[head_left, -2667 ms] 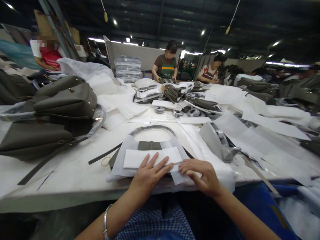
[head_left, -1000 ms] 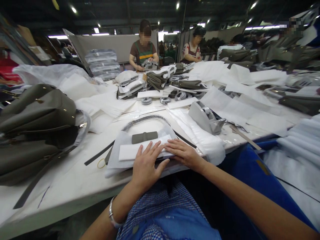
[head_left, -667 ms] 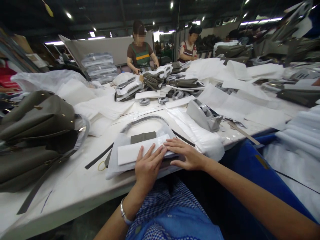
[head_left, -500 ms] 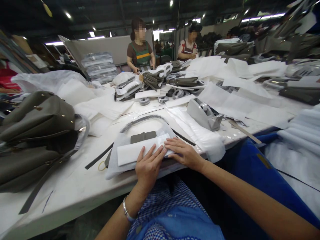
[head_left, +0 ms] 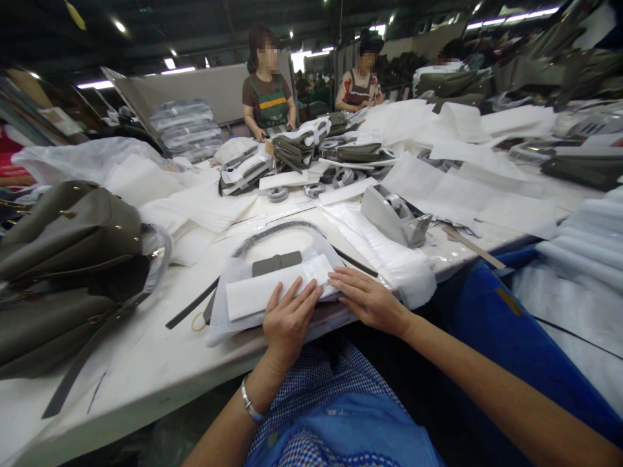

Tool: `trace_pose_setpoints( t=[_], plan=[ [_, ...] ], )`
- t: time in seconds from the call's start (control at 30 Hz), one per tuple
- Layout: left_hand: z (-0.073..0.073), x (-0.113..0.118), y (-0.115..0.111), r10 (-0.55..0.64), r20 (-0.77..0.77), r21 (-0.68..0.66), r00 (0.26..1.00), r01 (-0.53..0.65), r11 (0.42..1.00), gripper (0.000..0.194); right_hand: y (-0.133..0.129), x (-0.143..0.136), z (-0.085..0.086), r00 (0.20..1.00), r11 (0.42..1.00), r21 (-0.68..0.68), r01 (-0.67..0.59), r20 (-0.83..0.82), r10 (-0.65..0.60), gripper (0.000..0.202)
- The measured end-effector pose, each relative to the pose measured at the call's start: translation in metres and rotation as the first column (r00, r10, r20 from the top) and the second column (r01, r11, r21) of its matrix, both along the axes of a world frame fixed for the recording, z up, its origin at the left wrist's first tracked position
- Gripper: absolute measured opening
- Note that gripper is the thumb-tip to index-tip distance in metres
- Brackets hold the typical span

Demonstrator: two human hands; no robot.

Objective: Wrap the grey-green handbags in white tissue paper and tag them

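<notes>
A folded white foam sheet (head_left: 253, 297) lies across a handbag on the table in front of me. My left hand (head_left: 291, 318) rests flat on the foam's right half, fingers stretched out. At the foam's right end is my right hand (head_left: 367, 298), with its fingers extended along the edge. Thin white wrapping (head_left: 218, 327) spreads under and around the bag. A dark olive flap (head_left: 276, 263) shows above the foam, and the wrapped handle (head_left: 272, 228) arches behind it. Dark straps stick out at both sides. The rest of the bag is hidden.
Olive handbags (head_left: 73, 259) are piled at the left. A grey tape dispenser (head_left: 394, 217) stands on the right beside white plastic bags (head_left: 406, 275). A blue bin (head_left: 487, 324) is at my right. Across the table, a person in a green apron (head_left: 268, 97) stands behind more bags.
My right hand has slid slightly right along the foam's end. The left hand stays on the foam with its fingers stretched. The view has shifted a little.
</notes>
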State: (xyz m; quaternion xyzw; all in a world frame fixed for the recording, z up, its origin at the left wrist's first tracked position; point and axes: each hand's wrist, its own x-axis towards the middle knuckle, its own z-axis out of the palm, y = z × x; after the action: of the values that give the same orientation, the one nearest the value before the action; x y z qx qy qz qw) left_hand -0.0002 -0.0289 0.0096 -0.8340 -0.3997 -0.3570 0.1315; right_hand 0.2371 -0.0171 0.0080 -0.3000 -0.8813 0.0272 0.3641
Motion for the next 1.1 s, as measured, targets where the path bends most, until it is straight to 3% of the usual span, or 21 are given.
trace_pose_setpoints(
  t=[0.2,0.33,0.47,0.67,0.9,1.1],
  plan=[
    [-0.001,0.0,-0.001,0.003,0.013,-0.012,1.0,-0.003,1.0,0.034,-0.037,0.017,-0.042,0.957,0.964,0.188,0.19,0.185,-0.224,0.066],
    [-0.001,-0.001,-0.001,0.005,0.0,-0.022,1.0,-0.005,1.0,0.034,-0.04,0.001,-0.057,0.94,0.915,0.28,0.29,0.097,-0.328,0.056],
    [-0.001,-0.001,-0.001,0.008,0.0,-0.008,1.0,-0.008,1.0,0.032,-0.043,-0.014,-0.052,0.959,0.912,0.297,0.281,-0.068,-0.273,0.044],
    [-0.001,0.002,-0.001,0.022,0.034,0.024,0.999,-0.023,0.999,0.03,-0.05,-0.025,-0.038,0.985,0.991,0.133,0.027,-0.175,-0.003,0.037],
    [-0.003,0.004,-0.001,0.045,0.052,0.018,0.998,-0.046,0.999,0.029,-0.081,-0.038,-0.022,0.971,0.998,-0.059,0.028,-0.236,-0.041,0.045],
    [-0.006,0.003,0.0,0.038,0.055,0.001,0.998,-0.038,0.999,0.032,-0.105,-0.038,-0.013,0.975,0.996,-0.083,0.036,-0.216,-0.053,0.041]
  ],
)
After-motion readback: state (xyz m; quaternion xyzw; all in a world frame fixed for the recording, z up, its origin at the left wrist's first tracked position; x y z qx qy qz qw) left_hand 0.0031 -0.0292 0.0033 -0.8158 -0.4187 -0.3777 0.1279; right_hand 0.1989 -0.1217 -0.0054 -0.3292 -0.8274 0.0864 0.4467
